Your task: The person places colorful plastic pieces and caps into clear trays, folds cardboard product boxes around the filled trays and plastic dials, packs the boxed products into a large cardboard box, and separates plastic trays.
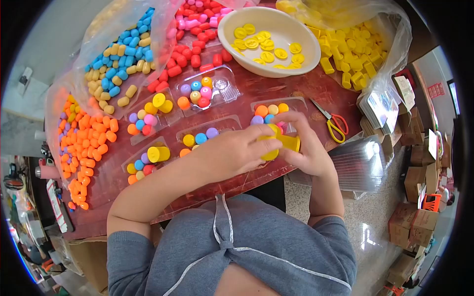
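Note:
My left hand (242,150) pinches a yellow round-ended plastic piece (270,154) at the front of the table. Close beside it, my right hand (312,150) has thumb and fingers around a yellow plastic cylinder (292,143). Whether these two pieces touch or are joined, I cannot tell. Behind my fingers lies a clear plastic tray (299,103) with colored beads (273,109), partly hidden by my hands. Under my left wrist is another clear tray (232,122) holding several beads. Farther left, a yellow cylinder (158,154) rests on a bead-filled tray.
A white bowl (228,37) holds yellow discs (267,45). Scissors (335,126) lie to the right, near stacked clear trays (345,165). Bags hold yellow parts (353,52) and blue pieces (131,42). Orange pieces (91,143) and red pieces (185,56) are heaped on the table.

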Available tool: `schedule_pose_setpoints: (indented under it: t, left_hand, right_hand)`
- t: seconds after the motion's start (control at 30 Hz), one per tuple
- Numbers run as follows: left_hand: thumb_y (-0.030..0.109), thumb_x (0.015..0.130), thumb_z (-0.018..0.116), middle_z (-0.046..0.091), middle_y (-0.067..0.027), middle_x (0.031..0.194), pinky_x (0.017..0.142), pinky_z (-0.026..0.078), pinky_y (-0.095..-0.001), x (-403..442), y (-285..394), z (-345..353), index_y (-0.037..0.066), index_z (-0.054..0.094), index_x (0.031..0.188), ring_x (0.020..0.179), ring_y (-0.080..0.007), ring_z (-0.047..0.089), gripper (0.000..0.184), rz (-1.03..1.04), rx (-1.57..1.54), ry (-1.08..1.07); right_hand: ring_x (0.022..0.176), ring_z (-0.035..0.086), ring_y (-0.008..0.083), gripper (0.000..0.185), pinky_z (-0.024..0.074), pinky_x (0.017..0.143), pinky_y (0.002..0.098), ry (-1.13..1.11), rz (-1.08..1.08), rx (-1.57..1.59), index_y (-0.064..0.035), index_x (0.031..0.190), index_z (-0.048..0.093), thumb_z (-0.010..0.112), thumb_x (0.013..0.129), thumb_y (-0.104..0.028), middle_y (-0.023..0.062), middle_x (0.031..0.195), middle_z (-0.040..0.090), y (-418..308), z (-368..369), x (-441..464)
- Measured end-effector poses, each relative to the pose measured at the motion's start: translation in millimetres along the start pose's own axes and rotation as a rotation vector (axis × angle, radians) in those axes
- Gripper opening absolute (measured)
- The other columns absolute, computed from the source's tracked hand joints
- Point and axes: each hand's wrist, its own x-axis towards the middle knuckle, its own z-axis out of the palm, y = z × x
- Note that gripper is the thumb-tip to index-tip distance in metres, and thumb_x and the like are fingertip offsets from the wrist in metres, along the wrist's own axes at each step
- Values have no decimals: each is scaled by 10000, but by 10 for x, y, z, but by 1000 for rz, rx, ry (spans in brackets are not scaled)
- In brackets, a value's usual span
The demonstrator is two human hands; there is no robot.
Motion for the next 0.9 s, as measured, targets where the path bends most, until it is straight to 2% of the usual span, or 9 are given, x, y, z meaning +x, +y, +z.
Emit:
schedule_pose_setpoints:
  t: [0.13, 0.23, 0.3, 0.33, 0.47, 0.67, 0.8, 0.87, 0.9]
  left_hand:
    - [37, 714, 786, 621, -61, 1098, 731, 535, -255, 53, -66, -12, 94, 613, 1165, 889, -199, 629, 487, -8, -97, 398]
    - [12, 712, 762, 634, -37, 1052, 721, 502, -215, 41, -239, -187, 78, 636, 1142, 800, -123, 586, 454, -332, -358, 497]
    - [141, 740, 761, 635, -75, 1130, 688, 518, -293, 62, -588, -210, 81, 630, 1164, 792, -206, 607, 448, -512, -161, 530]
    - [141, 740, 761, 635, -75, 1130, 688, 518, -293, 78, -804, -191, 81, 630, 1164, 792, -206, 607, 448, -509, -156, 529]
    - [234, 741, 769, 628, -90, 1120, 734, 516, -355, 164, -1646, 3, 103, 647, 1162, 848, -252, 613, 457, -689, 115, 381]
    - [269, 757, 778, 612, -86, 1060, 840, 504, -367, 337, -1946, 161, 96, 632, 1224, 968, -259, 596, 519, -662, 446, 159]
    - [309, 763, 752, 594, -108, 1062, 805, 492, -388, 396, -1880, 143, 113, 649, 1165, 990, -291, 574, 459, -647, 488, 225]
    - [285, 731, 784, 589, -105, 1088, 825, 483, -382, 424, -1758, 193, 113, 641, 1169, 968, -283, 572, 492, -424, 431, 509]
    - [285, 731, 784, 589, -105, 1088, 825, 483, -382, 481, -1476, 157, 113, 641, 1169, 968, -283, 572, 492, -404, 420, 504]
  right_hand:
    - [963, 501, 211, 225, 397, 838, 277, 470, -186, 151, -100, 866, 545, 666, 694, -181, 109, 1068, 596, 94, 152, -90]
    - [865, 508, 197, 200, 403, 775, 267, 532, -220, 126, -93, 818, 531, 684, 709, -164, 90, 967, 588, 213, 65, -201]
    - [766, 515, 182, 199, 410, 712, 257, 603, -249, 100, -86, 770, 518, 702, 724, -147, 71, 867, 581, 274, 0, -280]
    - [766, 515, 182, 199, 410, 712, 257, 605, -253, 103, -86, 770, 518, 702, 724, -147, 71, 867, 581, 286, 1, -311]
    - [712, 479, 142, 302, 365, 649, 223, 475, -137, 239, -105, 706, 503, 675, 818, -326, 47, 810, 549, 319, -5, -455]
    - [652, 479, 124, 327, 372, 600, 204, 466, -190, 211, -84, 770, 522, 631, 898, -365, 58, 810, 568, 574, -10, -570]
    - [618, 508, 124, 231, 410, 567, 199, 385, 116, 822, -55, 887, 549, 590, 943, -275, 78, 854, 593, 340, 20, -478]
    - [656, 555, 129, 108, 462, 595, 203, 387, 105, 905, -34, 999, 551, 542, 956, -133, 94, 904, 611, 184, 95, -401]
    - [656, 555, 129, 108, 462, 595, 203, 410, 104, 902, -34, 999, 551, 542, 956, -133, 94, 904, 611, 136, 121, -356]
